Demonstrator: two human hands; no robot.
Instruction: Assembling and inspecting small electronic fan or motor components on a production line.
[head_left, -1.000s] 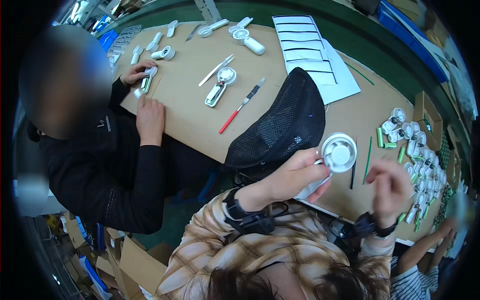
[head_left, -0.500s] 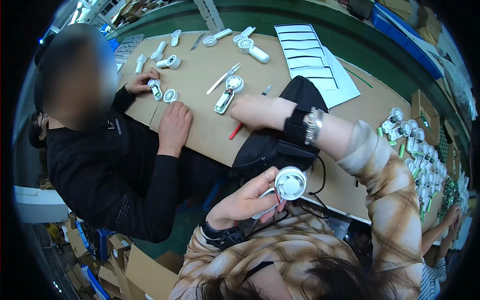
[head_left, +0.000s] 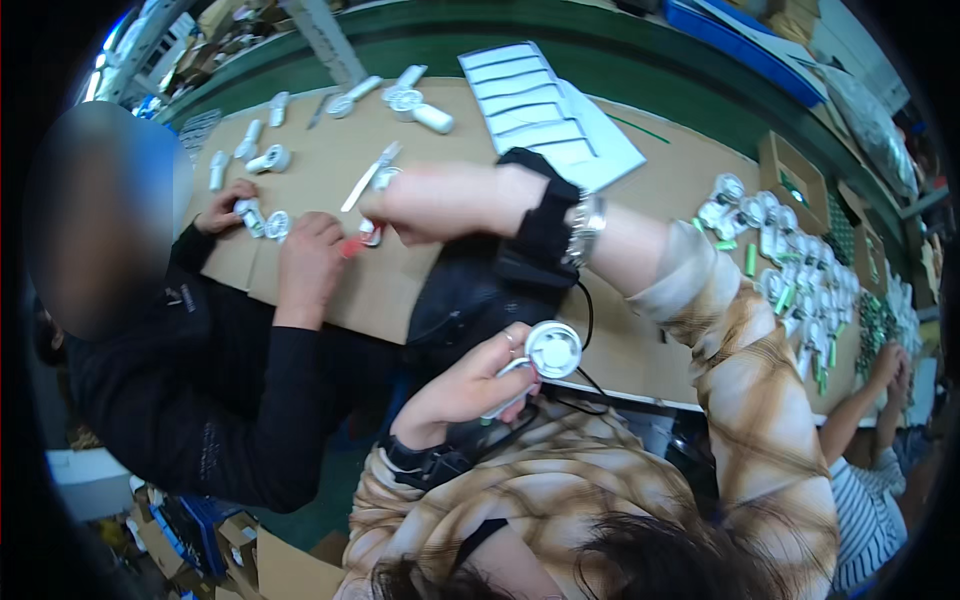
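In my left hand (head_left: 468, 385), near my chest, I grip a white handheld fan (head_left: 553, 350), its round head facing up and thin handle between my fingers. My right hand (head_left: 415, 205) is stretched over the table, smeared by motion. A red-handled tool (head_left: 352, 246) sticks out below its fingers and appears to be gripped; its tip is hidden. Under those fingers is an opened white fan body (head_left: 371, 236), partly covered. White tweezers (head_left: 370, 178) lie just beyond it.
On the left a person in black handles fan parts (head_left: 250, 217). White fans (head_left: 425, 112) are scattered along the far side. White sheets with dark strips (head_left: 540, 105) lie at centre back. A pile of fan parts (head_left: 805, 285) and a cardboard box (head_left: 795, 180) occupy the right.
The view has swung right. My right hand has moved left over the opened fan body, the red handle moving with it. My left hand still holds its fan.
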